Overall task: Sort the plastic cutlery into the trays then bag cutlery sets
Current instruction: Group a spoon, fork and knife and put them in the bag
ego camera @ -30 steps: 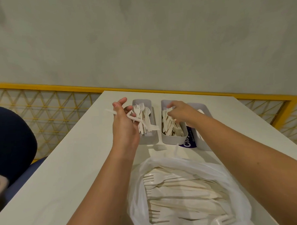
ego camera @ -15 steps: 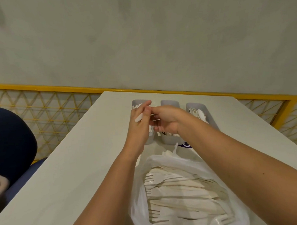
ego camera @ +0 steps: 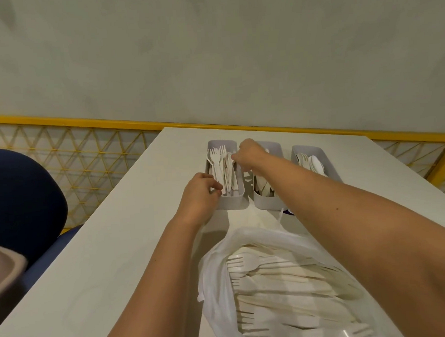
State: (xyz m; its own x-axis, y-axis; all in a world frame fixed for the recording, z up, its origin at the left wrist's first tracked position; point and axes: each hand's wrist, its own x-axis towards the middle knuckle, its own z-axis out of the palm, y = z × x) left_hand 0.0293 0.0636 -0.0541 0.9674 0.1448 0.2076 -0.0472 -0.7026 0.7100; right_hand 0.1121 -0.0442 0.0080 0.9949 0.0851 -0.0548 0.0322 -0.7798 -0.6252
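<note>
Closest in, a thin white plastic bag (ego camera: 216, 283) lies open on the pale table (ego camera: 105, 250), packed with loose cutlery (ego camera: 284, 275), mostly forks and other long pieces lying crosswise. Going by how full it is, the sorting stage has a long way to go and no sets have been bagged.

Beyond the bag's mouth, the left hand (ego camera: 202, 192) sits at the near left corner of the fork tray (ego camera: 233, 201). Its fingers curl round the rim there, apparently steadying the tray. The forks (ego camera: 220, 166) inside lie lengthwise, tines toward the far end.

Farther on, the right hand (ego camera: 248, 152) reaches across the middle tray (ego camera: 266, 203) to the fork tray's right wall. Its fingertips are pressed together on what looks like a single fork (ego camera: 232, 168), though the piece is too small to be sure of. The step in hand seems to be laying a fork down among the others.

The next move calls for letting go so the piece drops parallel to the rest, then drawing both hands back to the bag for another piece.

The middle tray holds pale pieces half hidden by the forearm. To its right, a little apart, the spoon tray (ego camera: 329, 163) holds spoons (ego camera: 314, 161). A blue chair (ego camera: 21, 197) stands to the left.
</note>
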